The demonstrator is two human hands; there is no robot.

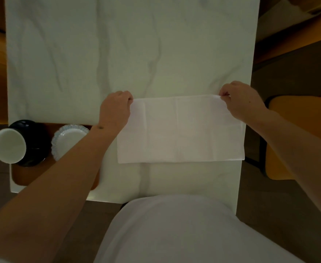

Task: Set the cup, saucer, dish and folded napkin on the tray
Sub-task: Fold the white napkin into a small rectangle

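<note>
A white napkin [180, 130] lies spread as a wide rectangle on the marble table, near its front right. My left hand [116, 109] pinches its far left corner and my right hand [241, 100] pinches its far right corner. At the table's front left sits a brown wooden tray [29, 175]. On it stands a cup [9, 146], black outside and white inside, on a dark saucer [35, 149]. Beside it rests a white dish [66, 139] with a scalloped blue rim, partly hidden by my left forearm.
The white marble table [118, 54] stretches far ahead of the napkin. An orange-cushioned chair [296, 137] stands just off the table's right edge. Wooden furniture shows at both far sides. My white-clothed body fills the bottom of the view.
</note>
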